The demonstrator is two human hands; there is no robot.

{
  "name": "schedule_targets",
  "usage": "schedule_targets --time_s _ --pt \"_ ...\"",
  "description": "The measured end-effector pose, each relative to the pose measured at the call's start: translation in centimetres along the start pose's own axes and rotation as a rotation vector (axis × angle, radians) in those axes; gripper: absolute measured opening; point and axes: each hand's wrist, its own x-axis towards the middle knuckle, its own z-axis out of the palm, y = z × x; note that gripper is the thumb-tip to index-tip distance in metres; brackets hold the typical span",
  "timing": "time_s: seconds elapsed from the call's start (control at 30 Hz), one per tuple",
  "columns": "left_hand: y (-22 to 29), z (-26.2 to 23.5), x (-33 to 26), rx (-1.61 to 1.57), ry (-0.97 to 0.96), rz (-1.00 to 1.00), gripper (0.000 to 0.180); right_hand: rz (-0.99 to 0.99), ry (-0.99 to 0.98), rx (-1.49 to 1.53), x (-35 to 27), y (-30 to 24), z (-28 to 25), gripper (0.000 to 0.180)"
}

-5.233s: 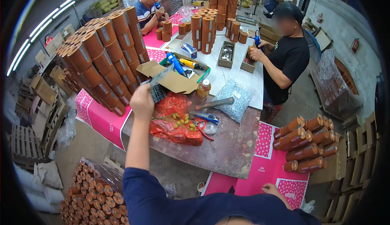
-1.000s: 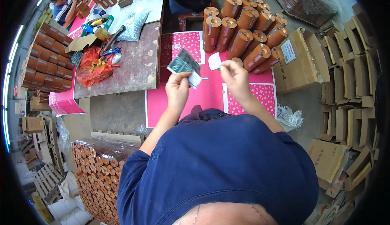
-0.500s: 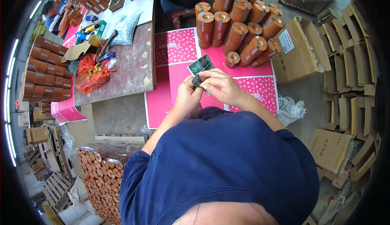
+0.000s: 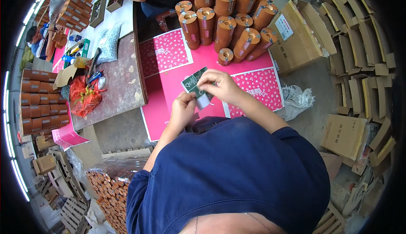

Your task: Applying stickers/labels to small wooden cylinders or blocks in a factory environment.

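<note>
Centre of the frame: a small dark green packet (image 4: 193, 83) with a pale strip hanging at its lower end, held up over the pink printed sheets (image 4: 169, 52) on the floor. Left hand (image 4: 182, 109) just below and to the left of it, grip pressed together on the lower end near the pale strip. Right hand (image 4: 220, 86) to the right and slightly above, fingertips (image 4: 202, 82) pinching the upper right edge. Long axis of the packet slanted from upper right to lower left, so running from one grip to the other; both hands touching it, neither nearer. Whether the pale strip is part of the packet or a separate slip: cannot tell.

Above, in the upper middle, a cluster of upright brown cardboard tubes (image 4: 226, 22) on the pink sheets, well apart from the hands. Upper left, a brown tabletop (image 4: 122, 82) with a red bag (image 4: 84, 96) and small tools. Right of the tubes, a closed carton (image 4: 298, 35).
</note>
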Motion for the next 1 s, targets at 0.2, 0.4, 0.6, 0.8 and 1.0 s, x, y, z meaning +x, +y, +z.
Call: schedule_targets --time_s 0.2,0.4,0.6,0.8,1.0 --pt "-3.2 0.7 -1.7 -0.404 0.096 -0.397 0.026 0.66 0.151 -0.281 1.1 13.1 -7.3 0.027" --pt "-2.8 1.0 -4.8 -0.856 0.349 -0.85 0.026 0.757 0.016 -0.726 3.5 26.2 -10.1 0.069" --pt "-1.8 0.6 -8.8 -1.172 0.47 -1.045 0.03 0.723 0.024 -0.881 4.8 33.9 -10.2 0.049" --pt "-0.7 0.5 -10.0 -1.457 0.491 -0.921 0.027 1.116 0.159 -0.547 6.5 34.6 -9.2 0.054" --pt "-3.5 -0.7 -8.6 -1.087 0.518 -1.003 0.024 1.013 -0.035 -0.695 6.9 33.6 -10.0 0.05"
